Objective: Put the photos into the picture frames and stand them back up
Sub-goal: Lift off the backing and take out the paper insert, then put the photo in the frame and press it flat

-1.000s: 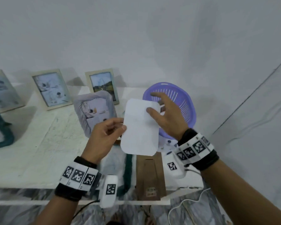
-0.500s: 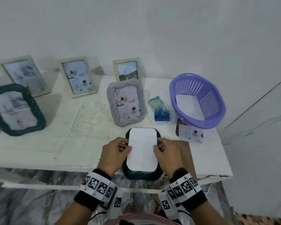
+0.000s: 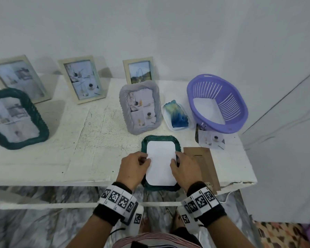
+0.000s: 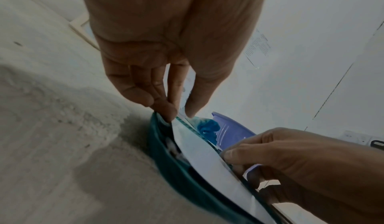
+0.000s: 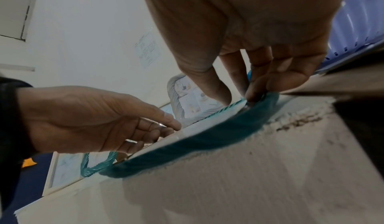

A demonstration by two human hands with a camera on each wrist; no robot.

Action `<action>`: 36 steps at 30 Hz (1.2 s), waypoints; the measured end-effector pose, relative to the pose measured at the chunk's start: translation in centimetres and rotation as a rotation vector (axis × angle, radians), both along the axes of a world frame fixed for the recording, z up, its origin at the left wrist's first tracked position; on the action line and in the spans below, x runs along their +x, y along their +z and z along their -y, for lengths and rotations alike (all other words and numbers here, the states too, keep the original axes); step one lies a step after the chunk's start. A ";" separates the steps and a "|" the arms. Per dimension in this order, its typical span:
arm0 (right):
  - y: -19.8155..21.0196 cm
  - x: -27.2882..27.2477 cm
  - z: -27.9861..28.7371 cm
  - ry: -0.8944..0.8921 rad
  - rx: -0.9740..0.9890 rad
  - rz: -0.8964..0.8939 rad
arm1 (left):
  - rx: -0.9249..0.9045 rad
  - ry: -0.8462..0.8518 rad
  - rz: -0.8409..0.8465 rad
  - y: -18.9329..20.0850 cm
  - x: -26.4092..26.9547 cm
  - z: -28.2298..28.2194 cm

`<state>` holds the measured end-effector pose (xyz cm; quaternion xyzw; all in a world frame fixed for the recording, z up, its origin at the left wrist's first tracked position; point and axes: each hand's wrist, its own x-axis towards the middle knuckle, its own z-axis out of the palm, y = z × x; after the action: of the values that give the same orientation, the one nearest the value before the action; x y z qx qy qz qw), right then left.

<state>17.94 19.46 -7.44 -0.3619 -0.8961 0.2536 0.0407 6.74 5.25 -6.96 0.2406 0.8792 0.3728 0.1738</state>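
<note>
Since the previous frame the hands have barely shifted. Head view: white photo lies face down on the dark green frame at the table edge, 6 o'clock. Left wrist view: left hand pinches its left edge. Right wrist view: right hand pinches its right edge.

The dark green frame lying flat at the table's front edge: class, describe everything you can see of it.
The dark green frame with a ribbed, rope-like border lies flat, face down by the look of it, at the front edge of the white table, slightly overhanging. A white photo with rounded corners, blank side up, covers its opening. The left hand and right hand pinch the photo's side edges, fingertips touching the frame. A brown backing board lies beside it.
</note>
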 end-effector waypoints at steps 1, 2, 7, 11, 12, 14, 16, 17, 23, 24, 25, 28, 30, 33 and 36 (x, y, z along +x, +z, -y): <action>-0.1 0.0 0.0 0.000 0.000 0.000 | -0.003 0.000 -0.005 -0.1 -0.1 0.0; -0.2 -0.1 -0.1 -0.001 0.000 0.003 | -0.009 -0.002 -0.011 -0.2 -0.1 0.0; -0.3 -0.1 -0.1 0.025 0.001 0.015 | -0.028 -0.015 -0.047 -0.4 0.1 -0.2; -0.3 0.0 -0.3 0.042 -0.006 0.026 | -0.023 -0.036 -0.082 -0.5 0.1 -0.2; -0.4 0.0 -0.3 0.042 -0.013 0.018 | -0.022 -0.043 -0.088 -0.6 0.2 -0.2; -0.1 0.2 -0.2 0.033 -0.044 -0.026 | -0.015 -0.054 -0.104 -0.6 0.1 0.0; 0.4 0.6 -0.2 0.005 -0.089 -0.090 | 0.002 -0.052 -0.125 -0.7 -0.1 0.3; 0.7 1.0 -0.3 -0.014 -0.085 -0.113 | 0.015 -0.051 -0.136 -0.8 -0.3 0.5; 1.5 4.3 -1.6 -0.086 0.279 0.131 | 0.020 -0.155 -0.162 -2.3 -1.1 1.8; 1.4 4.8 -1.7 -0.130 0.256 0.196 | 0.013 -0.178 -0.161 -2.6 -1.1 1.9; 1.1 5.3 -1.8 -0.159 0.228 0.248 | 0.017 -0.190 -0.157 -2.8 -1.1 2.0; 0.6 6.4 -1.9 -0.162 0.167 0.309 | 0.036 -0.180 -0.138 -3.4 -1.0 2.0; 0.3 6.7 -1.9 -0.159 0.156 0.312 | 0.048 -0.169 -0.120 -3.5 -0.9 1.9; 0.3 6.7 -1.9 -0.176 0.145 0.287 | 0.054 -0.158 -0.110 -3.7 -0.9 1.9; 0.5 6.5 -1.8 -0.213 0.124 0.269 | 0.061 -0.153 -0.097 -3.7 -0.8 1.9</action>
<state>24.49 21.30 -6.92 -0.4821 -0.8641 0.1413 -0.0308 5.90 3.36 -10.66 0.3300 0.8537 0.3732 0.1518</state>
